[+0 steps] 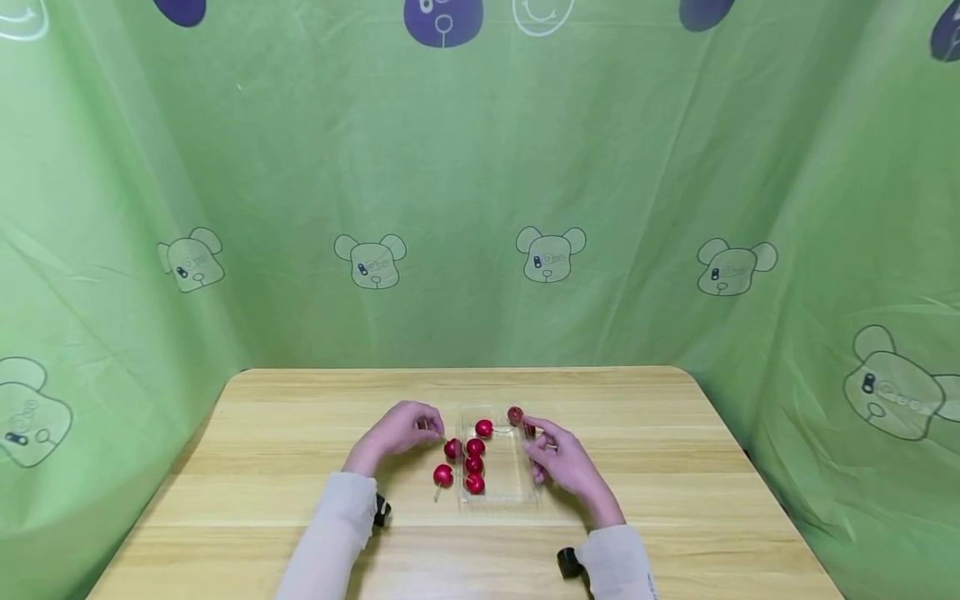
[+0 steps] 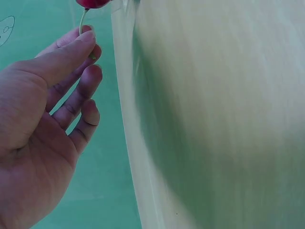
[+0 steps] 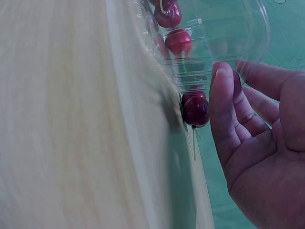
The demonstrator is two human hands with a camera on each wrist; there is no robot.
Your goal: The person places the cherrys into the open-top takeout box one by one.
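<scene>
Working at a pale wooden table with long streaks and round far corners. Facing a big green cloth, hanging at the back and on both sides and wrinkling here and there. Seeing animal faces with big round ears in a line on the cloth, and purple shapes near the top.

Looking at small, round, shiny cherries, some bright red and some darker, a few showing thin green stems. Seeing three lying in a row inside the left side of a clear plastic box, and one more nearer the far end. Pinching a stem between the thumb and fingers of the left hand, with a red cherry on its end, just by the box's left edge. Seeing another cherry lying on the wood close by. Finding two dark cherries by the far right corner. Probably gripping the box's right side with the thumb and fingers of the right hand, see-through plastic being hard to read.
</scene>
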